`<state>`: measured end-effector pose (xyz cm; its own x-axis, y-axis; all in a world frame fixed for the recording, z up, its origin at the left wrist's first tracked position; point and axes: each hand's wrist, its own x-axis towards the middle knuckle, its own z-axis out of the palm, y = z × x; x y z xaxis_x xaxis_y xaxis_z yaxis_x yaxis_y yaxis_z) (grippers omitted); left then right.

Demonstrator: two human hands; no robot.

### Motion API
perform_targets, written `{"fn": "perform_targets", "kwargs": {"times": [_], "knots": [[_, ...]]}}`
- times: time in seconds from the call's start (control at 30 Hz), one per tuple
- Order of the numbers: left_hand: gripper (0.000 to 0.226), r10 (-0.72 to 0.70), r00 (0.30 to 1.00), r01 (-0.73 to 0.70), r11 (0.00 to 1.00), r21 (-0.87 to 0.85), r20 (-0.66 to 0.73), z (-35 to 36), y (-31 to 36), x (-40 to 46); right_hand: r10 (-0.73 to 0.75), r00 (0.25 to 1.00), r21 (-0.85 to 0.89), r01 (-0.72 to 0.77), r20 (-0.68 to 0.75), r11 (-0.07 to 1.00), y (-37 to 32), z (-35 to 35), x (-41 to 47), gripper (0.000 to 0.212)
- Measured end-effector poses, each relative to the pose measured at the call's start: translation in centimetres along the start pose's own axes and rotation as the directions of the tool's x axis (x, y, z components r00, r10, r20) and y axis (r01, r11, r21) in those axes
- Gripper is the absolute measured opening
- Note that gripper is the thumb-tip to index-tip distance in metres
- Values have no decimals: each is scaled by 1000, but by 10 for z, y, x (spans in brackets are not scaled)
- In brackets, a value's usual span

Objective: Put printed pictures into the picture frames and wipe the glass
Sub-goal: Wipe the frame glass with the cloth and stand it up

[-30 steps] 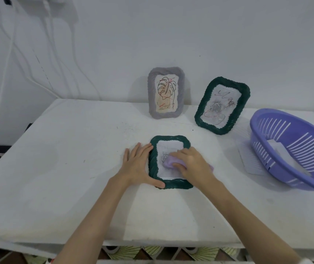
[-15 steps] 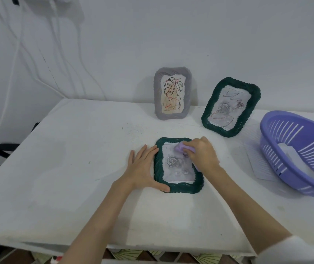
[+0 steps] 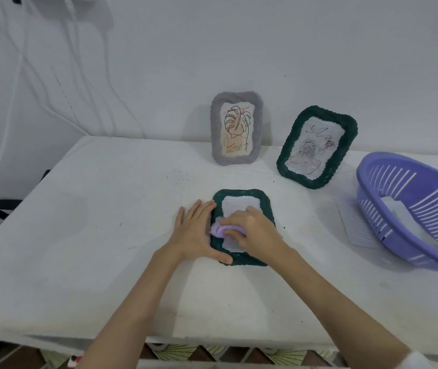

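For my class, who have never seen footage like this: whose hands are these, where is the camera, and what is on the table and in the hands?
A person wears one camera on the head, looking down at their own bare hands. The left hand rests flat against a green frame lying on the white table. The right hand grips a purple cloth on its glass. Behind stand a grey frame and another green frame, each with a picture. A purple basket sits on the right.
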<state>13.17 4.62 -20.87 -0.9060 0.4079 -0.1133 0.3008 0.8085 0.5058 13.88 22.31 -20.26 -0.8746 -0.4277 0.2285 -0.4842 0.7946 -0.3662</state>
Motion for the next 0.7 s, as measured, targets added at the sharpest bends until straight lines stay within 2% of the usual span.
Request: {"fn": "perform_targets", "kwargs": {"times": [0.13, 0.27, 0.43, 0.53, 0.63, 0.7], "knots": [[142, -9, 1000, 9, 1000, 3, -17, 1, 0, 0, -40, 997, -61, 44, 66, 997, -14, -13, -32, 22], [142, -3, 1000, 3, 1000, -9, -16, 0, 0, 0, 95, 988, -122, -80, 121, 989, 7, -24, -47, 23], [141, -4, 1000, 4, 1000, 0, 2, -1, -1, 0, 219, 975, -41, -221, -46, 974, 37, -27, -26, 22], [142, -6, 1000, 6, 1000, -1, 19, -2, 1, -1, 276, 952, -73, -287, -134, 955, 45, -22, 10, 29], [142, -6, 1000, 6, 1000, -10, 24, -3, 2, -1, 294, 949, -199, -311, -114, 929, 39, -12, 34, 35], [142, -7, 1000, 7, 1000, -9, 15, -2, 2, -1, 244, 966, -207, -257, -88, 944, 25, -7, 39, 30]]}}
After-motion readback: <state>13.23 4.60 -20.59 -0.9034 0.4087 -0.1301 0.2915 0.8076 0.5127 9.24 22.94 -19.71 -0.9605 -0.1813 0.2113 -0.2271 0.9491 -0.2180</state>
